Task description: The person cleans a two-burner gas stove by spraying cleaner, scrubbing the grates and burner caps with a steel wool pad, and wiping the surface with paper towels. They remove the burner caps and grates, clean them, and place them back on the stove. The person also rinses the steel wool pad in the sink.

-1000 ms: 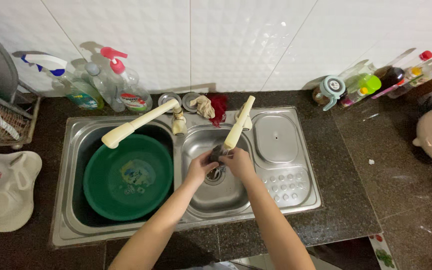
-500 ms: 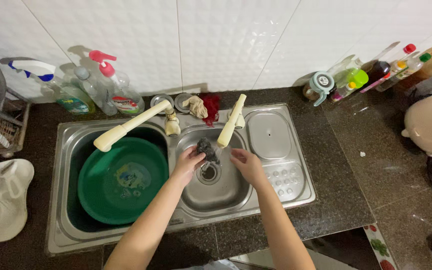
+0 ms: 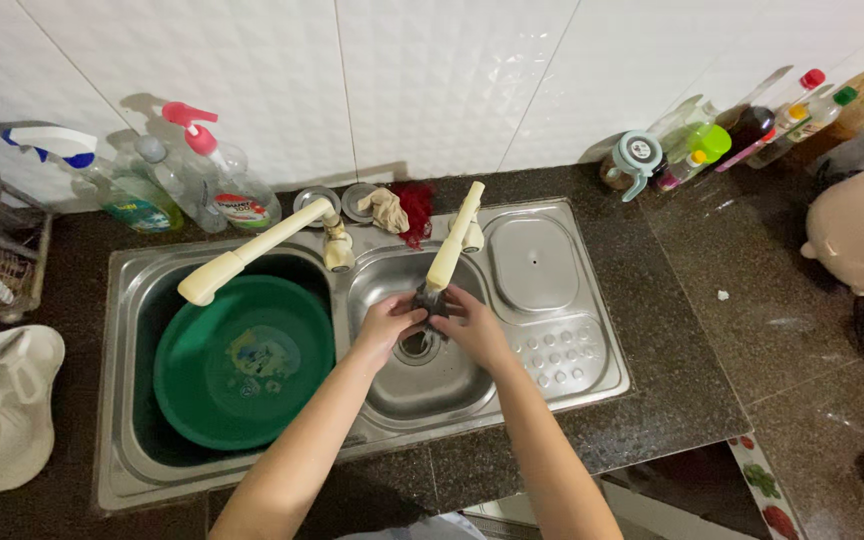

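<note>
Both the left hand [image 3: 384,325] and right hand [image 3: 476,325] are closing fingers around a small dark scouring pad [image 3: 430,299], rinsing it mid-wash under the cream plastic tap [image 3: 453,243] at twelve o'clock above the steel sink's drain [image 3: 418,346]

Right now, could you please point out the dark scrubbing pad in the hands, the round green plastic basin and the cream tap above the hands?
dark scrubbing pad [image 3: 430,300], head view, its top edge.
round green plastic basin [image 3: 242,360], head view, inner floor.
cream tap [image 3: 452,245], head view, mid-spout.
</note>
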